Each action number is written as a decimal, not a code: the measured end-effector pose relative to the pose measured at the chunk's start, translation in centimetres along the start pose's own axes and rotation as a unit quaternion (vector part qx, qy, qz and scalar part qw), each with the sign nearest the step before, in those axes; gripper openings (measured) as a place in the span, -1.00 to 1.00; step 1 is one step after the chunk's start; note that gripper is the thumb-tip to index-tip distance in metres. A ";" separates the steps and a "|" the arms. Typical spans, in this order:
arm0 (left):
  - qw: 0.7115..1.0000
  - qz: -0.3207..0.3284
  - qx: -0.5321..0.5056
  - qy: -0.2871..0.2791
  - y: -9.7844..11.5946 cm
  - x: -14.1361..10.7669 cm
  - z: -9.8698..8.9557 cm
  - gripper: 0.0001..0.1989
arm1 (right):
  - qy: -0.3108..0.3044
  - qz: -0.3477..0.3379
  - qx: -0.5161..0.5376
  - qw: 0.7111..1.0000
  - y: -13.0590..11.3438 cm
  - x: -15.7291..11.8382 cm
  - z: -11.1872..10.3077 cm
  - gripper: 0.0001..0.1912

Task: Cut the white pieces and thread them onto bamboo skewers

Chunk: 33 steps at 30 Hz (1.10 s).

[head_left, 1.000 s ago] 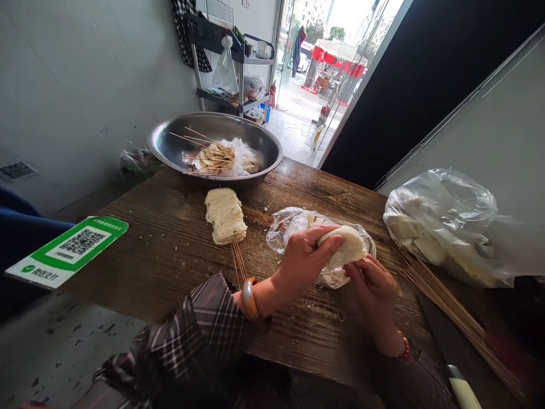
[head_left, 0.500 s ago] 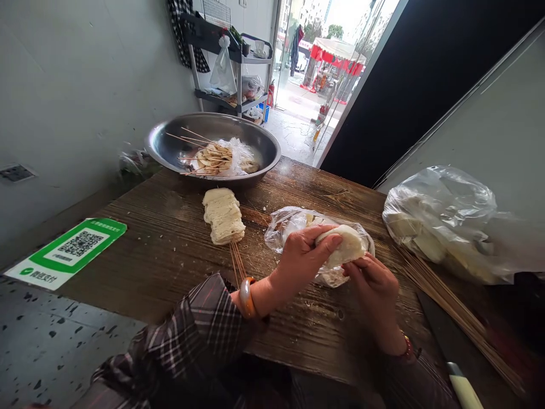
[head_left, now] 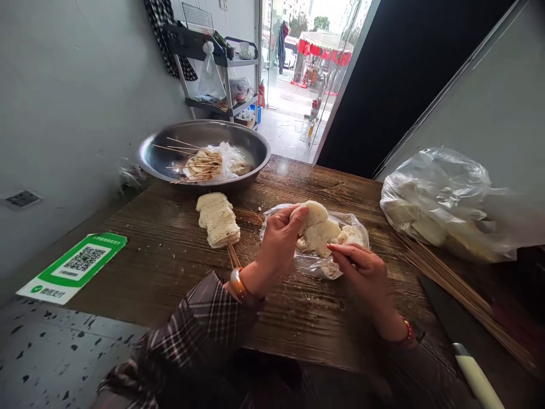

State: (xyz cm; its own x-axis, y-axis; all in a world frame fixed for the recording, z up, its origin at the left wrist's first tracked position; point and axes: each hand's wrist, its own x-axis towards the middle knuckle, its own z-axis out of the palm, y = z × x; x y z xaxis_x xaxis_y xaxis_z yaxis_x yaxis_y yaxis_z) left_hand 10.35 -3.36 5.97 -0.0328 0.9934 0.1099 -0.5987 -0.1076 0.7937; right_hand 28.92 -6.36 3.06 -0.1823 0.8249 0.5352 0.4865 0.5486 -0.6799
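My left hand [head_left: 281, 233] is closed on a pale slice of steamed bun [head_left: 315, 227], thumb in front, holding it above the table. The slice looks ragged along its lower side. Close by on the right, my right hand [head_left: 361, 272] pinches a thin skewer [head_left: 329, 245], its tip pointing toward the slice; most of its length is hidden by the hand. Beneath both hands lies an opened clear plastic bag [head_left: 309, 264] with more bun pieces [head_left: 351, 234]. Left of my left hand, a stack of skewered bun slices [head_left: 218, 220] rests on the wood, its sticks toward me.
A steel basin [head_left: 204, 128] with skewered slices and a plastic bag stands at the back left. On the right are a bulging plastic bag [head_left: 438, 182], a bundle of skewers [head_left: 451, 289] and a knife [head_left: 477, 375]. A green QR card [head_left: 80, 258] lies at the left edge.
Both hands have shifted slightly left, and the left hand has tilted the slice up. The right hand has drawn a little away from it, so the skewer tip shows. The view has turned slightly.
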 end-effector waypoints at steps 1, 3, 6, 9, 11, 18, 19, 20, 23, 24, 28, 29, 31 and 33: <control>1.000 -0.006 -0.002 -0.002 0.0 -0.1 0.1 -0.61 | 0.007 -0.009 -0.003 1.000 0.0 0.0 0.1 -0.85; 1.000 -0.017 -0.006 -0.008 -0.2 -0.3 0.4 -0.61 | 0.022 -0.022 -0.006 0.999 -0.1 -0.1 0.4 -0.85; 0.999 -0.034 -0.013 -0.016 -0.4 -0.4 0.7 -0.61 | 0.035 -0.028 -0.007 0.999 -0.1 -0.1 0.7 -0.88; 0.998 -0.054 -0.015 -0.017 -0.4 -0.3 0.5 -0.62 | 0.036 -0.013 0.000 0.999 -0.1 0.0 0.8 -0.88; 0.997 -0.068 -0.024 -0.019 -0.4 0.0 0.2 -0.60 | 0.043 0.008 0.011 0.999 0.0 0.1 0.8 -0.89; 0.989 -0.131 -0.009 -0.069 -1.2 0.7 -0.6 -0.45 | 0.078 0.086 0.051 0.992 0.2 0.5 0.3 -0.88; 0.988 -0.128 0.003 -0.083 -1.4 0.7 -0.5 -0.47 | 0.080 0.088 0.055 0.991 0.2 0.5 0.3 -0.88; 0.988 -0.119 0.015 -0.093 -1.6 0.5 -0.4 -0.49 | 0.079 0.088 0.058 0.991 0.2 0.5 0.4 -0.87; 0.991 -0.086 0.042 -0.092 -2.0 0.1 0.1 -0.53 | 0.079 0.082 0.060 0.992 0.3 0.5 0.5 -0.86; 0.992 -0.078 0.046 -0.086 -2.0 0.1 0.2 -0.54 | 0.081 0.078 0.058 0.992 0.3 0.5 0.6 -0.86; 0.994 -0.069 0.055 -0.068 -2.1 0.1 0.4 -0.47 | 0.079 0.064 0.049 0.994 0.5 0.4 0.9 -0.86; 0.994 -0.069 0.056 -0.063 -2.1 0.1 0.4 -0.45 | 0.077 0.061 0.049 0.994 0.6 0.4 1.0 -0.86; 0.995 -0.069 0.056 -0.055 -2.1 0.3 0.3 -0.43 | 0.074 0.056 0.049 0.994 0.7 0.4 1.1 -0.85; 0.995 -0.070 0.055 -0.051 -2.2 0.4 0.2 -0.44 | 0.071 0.057 0.045 0.995 0.9 0.4 1.3 -0.85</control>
State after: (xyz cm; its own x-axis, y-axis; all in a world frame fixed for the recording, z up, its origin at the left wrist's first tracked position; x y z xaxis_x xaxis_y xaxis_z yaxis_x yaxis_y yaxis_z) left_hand 11.88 -2.74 4.38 0.1298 0.9903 0.0500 -0.5002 0.0219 0.8656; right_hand 28.16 -5.39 2.01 -0.0044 0.8585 0.5129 0.4167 0.4678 -0.7794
